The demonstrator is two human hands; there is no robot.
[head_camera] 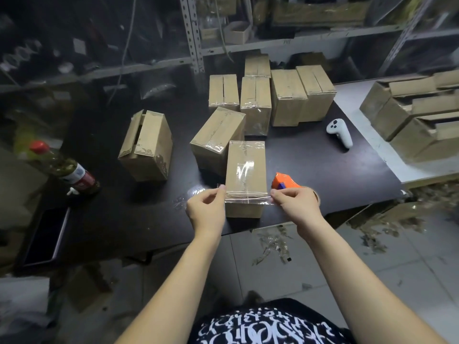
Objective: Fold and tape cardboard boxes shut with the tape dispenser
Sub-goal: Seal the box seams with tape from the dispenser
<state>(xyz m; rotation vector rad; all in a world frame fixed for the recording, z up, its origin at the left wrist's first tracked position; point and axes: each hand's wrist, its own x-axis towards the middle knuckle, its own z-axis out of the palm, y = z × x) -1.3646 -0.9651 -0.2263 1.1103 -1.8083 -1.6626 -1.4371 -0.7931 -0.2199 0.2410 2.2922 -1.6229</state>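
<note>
A closed cardboard box [246, 175] stands near the front edge of the dark table [310, 170], with clear tape along its top seam. A strip of clear tape [248, 197] stretches across the box's near edge. My left hand [206, 209] pinches the strip's left end, just left of the box. My right hand [296, 207] pinches the right end beside the box's right corner. The orange tape dispenser [285, 182] sits just behind my right hand, partly hidden by it; whether that hand also holds it I cannot tell.
Several taped boxes [258, 100] stand behind, and one box with loose flaps [147, 147] at the left. A bottle with a red cap [62, 167] lies far left beside a dark tablet [47, 234]. A white controller [339, 132] and open boxes [409, 115] are right.
</note>
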